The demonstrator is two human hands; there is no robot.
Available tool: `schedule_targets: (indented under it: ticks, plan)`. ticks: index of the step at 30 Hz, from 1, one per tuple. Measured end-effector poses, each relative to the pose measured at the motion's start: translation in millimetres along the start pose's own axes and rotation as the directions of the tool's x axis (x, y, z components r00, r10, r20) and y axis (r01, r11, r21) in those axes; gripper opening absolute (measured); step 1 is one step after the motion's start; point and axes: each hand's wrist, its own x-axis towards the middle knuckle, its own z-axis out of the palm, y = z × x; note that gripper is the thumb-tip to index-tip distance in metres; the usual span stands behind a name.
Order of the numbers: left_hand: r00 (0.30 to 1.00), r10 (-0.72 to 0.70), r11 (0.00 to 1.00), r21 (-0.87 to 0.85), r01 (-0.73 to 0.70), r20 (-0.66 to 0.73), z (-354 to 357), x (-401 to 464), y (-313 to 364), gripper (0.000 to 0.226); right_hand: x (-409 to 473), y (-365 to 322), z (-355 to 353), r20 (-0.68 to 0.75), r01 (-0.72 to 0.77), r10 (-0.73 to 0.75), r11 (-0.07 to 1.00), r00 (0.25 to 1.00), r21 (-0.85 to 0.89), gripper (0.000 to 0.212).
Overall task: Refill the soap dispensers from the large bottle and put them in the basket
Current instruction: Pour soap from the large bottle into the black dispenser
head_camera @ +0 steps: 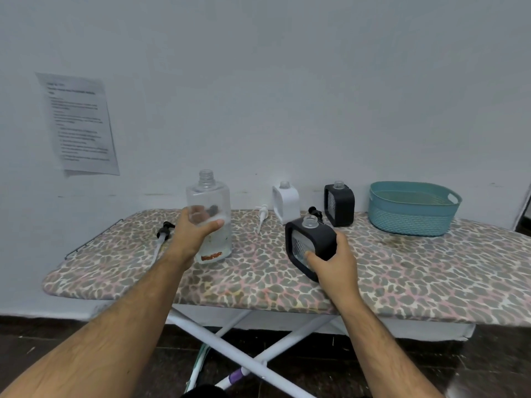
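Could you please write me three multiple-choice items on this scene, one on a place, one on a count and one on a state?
1. Where does the teal basket stand on the ironing board?
A. at its far right
B. at its far left
C. between the two hands

2. How many soap dispensers are in view?
A. one
B. three
C. five

3. What is the state of the large clear bottle?
A. lying on its side
B. capped with a pump
C. upright and uncapped

Answers:
1. A, it stands right of every dispenser.
2. B, the white dispenser, the rear black dispenser, and the near black dispenser in the right hand.
3. C, its threaded neck is bare while the left hand grips it.
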Motion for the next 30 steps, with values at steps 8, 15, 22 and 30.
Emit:
schedule_targets:
  ticks: [8, 15, 22, 30]
  plan:
    - [0.997, -0.012, 0.999, 0.03, 0.014, -0.078, -32, 16, -17, 0.063, 4, -2, 19, 0.029, -0.002, 0.001, 1.0, 1.0, 0.025, 0.042]
    - [0.992, -0.023, 0.998, 0.056, 0.031, -0.125, -60, 22, -26, 0.07, 3, -7, 44, 0.075, -0.009, 0.006, 0.999, 0.997, 0.045, 0.044]
    - [0.991, -0.003, 0.997, 0.077, 0.014, -0.136, -67, 20, -28, 0.079, 0, -8, 57, 0.087, -0.002, 0.0, 1.0, 0.996, 0.016, 0.044]
    - [0.973, 0.066, 0.981, 0.193, -0.023, -0.222, -63, 7, -22, 0.089, 5, -10, 51, 0.145, -0.008, 0.028, 0.99, 0.989, -0.141, 0.042]
